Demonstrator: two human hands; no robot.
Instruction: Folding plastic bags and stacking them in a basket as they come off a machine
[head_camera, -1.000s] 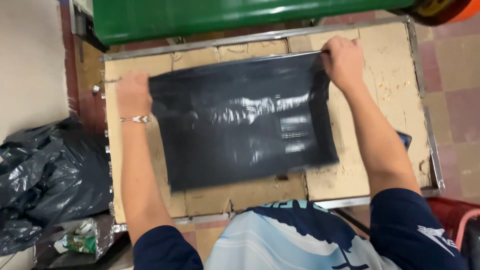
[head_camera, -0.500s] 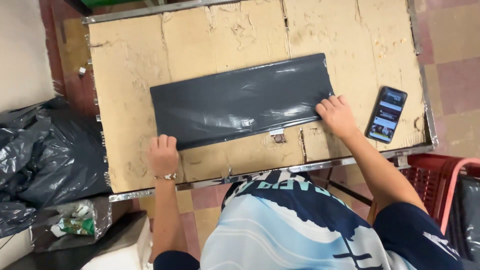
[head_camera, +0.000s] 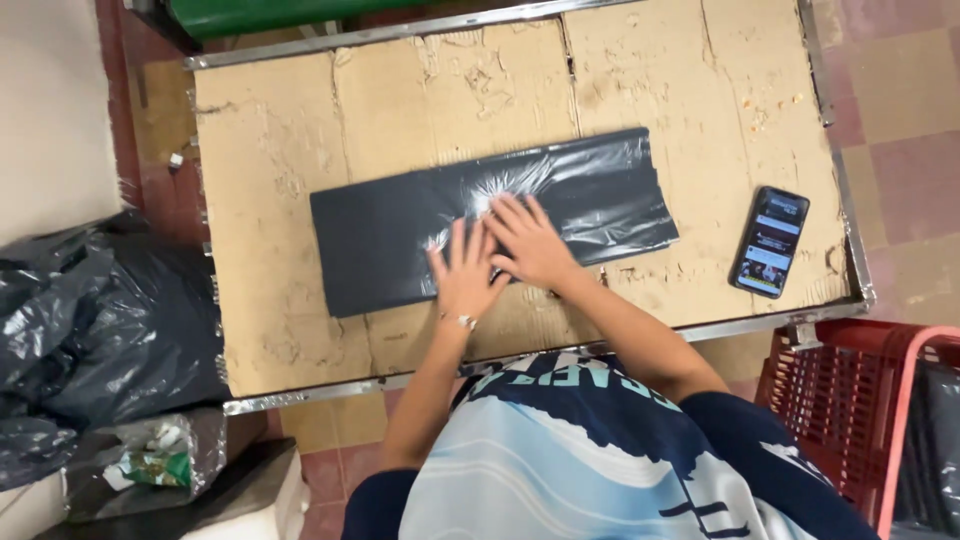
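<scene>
Two hands lie flat, side by side, on the middle of a folded black bag (head_camera: 400, 245). The left hand (head_camera: 465, 272) has its fingers spread and presses palm-down; it grips nothing. The right hand (head_camera: 528, 240) is likewise open and flat, touching the left at the thumb side, and holds nothing.

Change since half a second ago: the hands were then at the two ends of the bag's near edge, well apart. They are now together at its centre. A second ago the bag was a larger sheet held by its far corners; it is now a long narrow strip. Judgement: one fold is complete and the hands are flattening the strip, pushing air out. The plastic wrinkles and shines just beyond the fingertips.

The bag lies across the middle of a cardboard-covered table (head_camera: 280, 130) with a metal rim, its long side running left to right.

A phone (head_camera: 769, 241) lies face-up, screen lit, near the right end of the bag but apart from it.

Containers:
- A red basket (head_camera: 830, 420) stands on the floor at lower right. Dark material shows inside at its right side; what it is cannot be told.
- A heap of black plastic (head_camera: 90, 330) lies on the floor at left.
- A clear bag (head_camera: 150, 460) below the heap holds crumpled waste, partly green.
- A green bin (head_camera: 270, 12) stands beyond the table; its contents are hidden.
</scene>
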